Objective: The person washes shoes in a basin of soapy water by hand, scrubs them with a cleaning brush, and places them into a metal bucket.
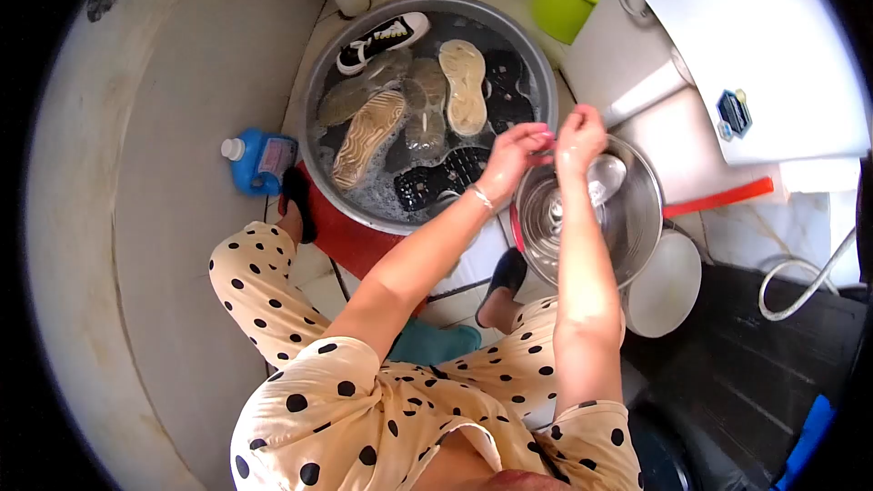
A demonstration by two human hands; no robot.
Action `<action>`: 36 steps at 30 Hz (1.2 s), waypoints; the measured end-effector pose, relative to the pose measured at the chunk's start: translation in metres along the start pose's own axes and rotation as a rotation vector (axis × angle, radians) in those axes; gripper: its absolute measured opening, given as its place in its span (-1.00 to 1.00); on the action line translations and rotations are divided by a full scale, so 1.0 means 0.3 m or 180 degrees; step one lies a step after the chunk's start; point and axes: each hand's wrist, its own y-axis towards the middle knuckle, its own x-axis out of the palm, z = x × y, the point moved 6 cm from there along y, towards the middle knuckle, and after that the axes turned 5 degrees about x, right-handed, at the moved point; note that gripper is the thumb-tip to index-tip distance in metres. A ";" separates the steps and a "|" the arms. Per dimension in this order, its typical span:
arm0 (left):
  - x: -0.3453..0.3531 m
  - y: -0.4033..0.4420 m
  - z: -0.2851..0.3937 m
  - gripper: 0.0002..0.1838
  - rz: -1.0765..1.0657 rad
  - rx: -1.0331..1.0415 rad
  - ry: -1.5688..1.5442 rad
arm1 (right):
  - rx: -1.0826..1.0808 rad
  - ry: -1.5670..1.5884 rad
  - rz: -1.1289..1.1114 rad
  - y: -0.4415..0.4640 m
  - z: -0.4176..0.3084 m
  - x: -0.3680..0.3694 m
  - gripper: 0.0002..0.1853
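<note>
My left hand (514,156), with a bracelet at its wrist, hangs over the right rim of a large metal tub (311,141), its fingers apart. Right beside it my right hand (580,138) is closed above a steel bowl (647,218); whatever its fingers hold, if anything, is hidden. Shoes and soles lie in the tub's dark, foamy water: a black and white shoe (386,39), a cream sole (464,86), a striped tan sole (367,138) and a black sole (443,180). A shiny metal dipper (607,175) rests in the bowl.
A blue bottle (261,162) stands left of the tub by the wall. Behind on the right are a lime bucket (562,9) and a white appliance (764,45). A white basin (667,286) sits beside the bowl, near a red strip (720,197) and a grey hose (800,314).
</note>
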 end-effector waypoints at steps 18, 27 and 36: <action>-0.904 0.077 -0.007 -0.34 -0.0035 0.0356 0.6140 | 0.0378 -0.1457 -0.1889 -0.510 0.097 0.890 0.00; -1.047 0.122 0.147 -0.62 -0.0061 -0.0217 0.6240 | 0.0600 0.0419 -0.2602 -0.415 0.272 0.879 -0.16; -0.825 0.054 0.196 -0.53 0.1497 -0.0957 0.0489 | 0.4010 0.4216 -0.3663 -0.622 0.126 0.733 -0.42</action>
